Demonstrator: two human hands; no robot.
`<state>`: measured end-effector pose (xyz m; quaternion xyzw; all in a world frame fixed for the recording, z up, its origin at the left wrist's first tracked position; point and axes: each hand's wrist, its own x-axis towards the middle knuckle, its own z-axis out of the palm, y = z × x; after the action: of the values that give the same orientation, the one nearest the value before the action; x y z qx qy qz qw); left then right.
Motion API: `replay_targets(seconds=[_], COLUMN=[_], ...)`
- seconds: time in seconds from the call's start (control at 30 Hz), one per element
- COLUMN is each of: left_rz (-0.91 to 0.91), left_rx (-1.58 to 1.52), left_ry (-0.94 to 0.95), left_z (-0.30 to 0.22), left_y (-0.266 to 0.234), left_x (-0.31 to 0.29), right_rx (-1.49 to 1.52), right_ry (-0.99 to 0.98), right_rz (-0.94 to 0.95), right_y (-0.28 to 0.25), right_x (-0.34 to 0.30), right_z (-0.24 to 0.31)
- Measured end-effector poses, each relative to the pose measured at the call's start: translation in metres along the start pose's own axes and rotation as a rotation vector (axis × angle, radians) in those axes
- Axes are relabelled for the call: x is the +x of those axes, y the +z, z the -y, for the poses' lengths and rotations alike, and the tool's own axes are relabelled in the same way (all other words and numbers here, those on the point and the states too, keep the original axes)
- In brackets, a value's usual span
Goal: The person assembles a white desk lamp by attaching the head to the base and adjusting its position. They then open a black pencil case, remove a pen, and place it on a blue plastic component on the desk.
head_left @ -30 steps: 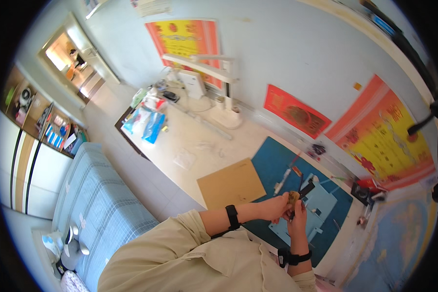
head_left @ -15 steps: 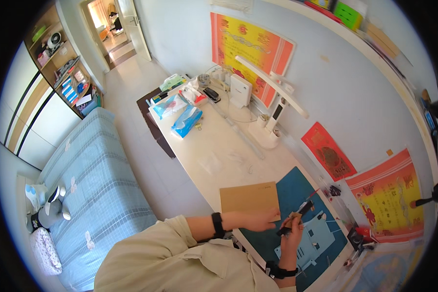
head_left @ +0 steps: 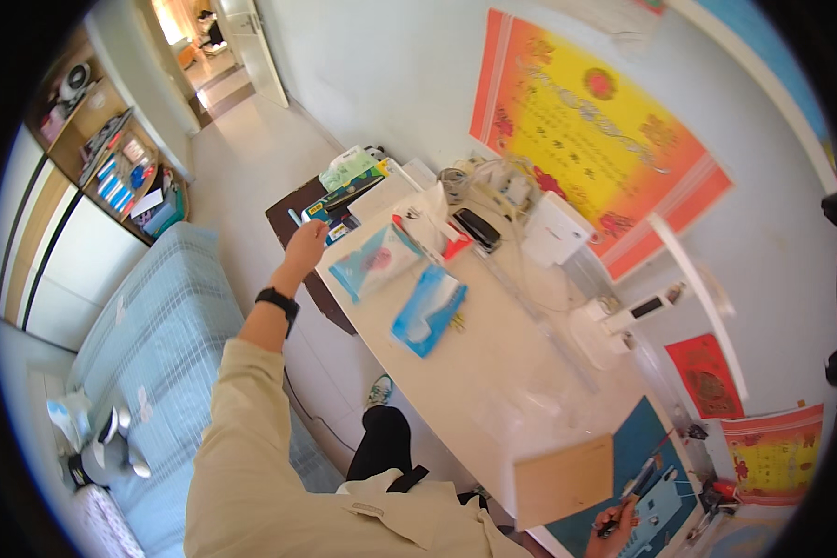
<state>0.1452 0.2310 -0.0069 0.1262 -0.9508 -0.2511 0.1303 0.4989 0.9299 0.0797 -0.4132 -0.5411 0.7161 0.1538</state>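
Note:
My left hand (head_left: 305,249) is stretched out over the far left end of the desk, by a heap of packages and papers. Its fingers look curled, and whether they grip anything is hidden. A blue-and-white wipes packet (head_left: 375,263) lies just right of it. Low at the right, my right hand (head_left: 612,528) is closed round a small dark object (head_left: 608,530) whose kind I cannot make out. Beside that hand lie a light blue tool tray (head_left: 658,510) and a teal mat (head_left: 634,423). A brown cardboard sheet (head_left: 563,482) overlaps the mat's left side.
A blue tissue pack (head_left: 428,312) and a black stapler-like object (head_left: 477,228) lie on the white desk (head_left: 493,391). Along the wall stand a white router (head_left: 556,230) and a desk lamp (head_left: 609,330). The bed (head_left: 181,325) is at the left.
My left hand has swung from beside the cardboard to the far left end of the desk. The view has shifted with my body. My right hand stays over the mat, still closed.

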Motion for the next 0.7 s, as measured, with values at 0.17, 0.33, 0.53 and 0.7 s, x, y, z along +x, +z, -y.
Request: replay_targets(seconds=[0.17,0.33,0.53,0.7], left_rz=[0.244,0.368,0.232,0.194], left_rx=[0.383,0.599,0.641,0.534], left_ry=[0.123,0.137,0.223,0.217], left_z=[0.111,0.142,0.184,0.222], left_y=[0.045,0.115,0.190,0.206], left_x=[0.105,0.175,0.212,0.237], right_rx=[0.292,0.258,0.169,0.237], right_ry=[0.068,0.005,-0.004,-0.040], right_rz=[-0.048,-0.004,-0.111,-0.284], right_y=[0.085,0.118,0.173,0.207], right_x=[-0.023,-0.039,-0.064,-0.073], right_z=[-0.036,-0.047,-0.051,-0.057])
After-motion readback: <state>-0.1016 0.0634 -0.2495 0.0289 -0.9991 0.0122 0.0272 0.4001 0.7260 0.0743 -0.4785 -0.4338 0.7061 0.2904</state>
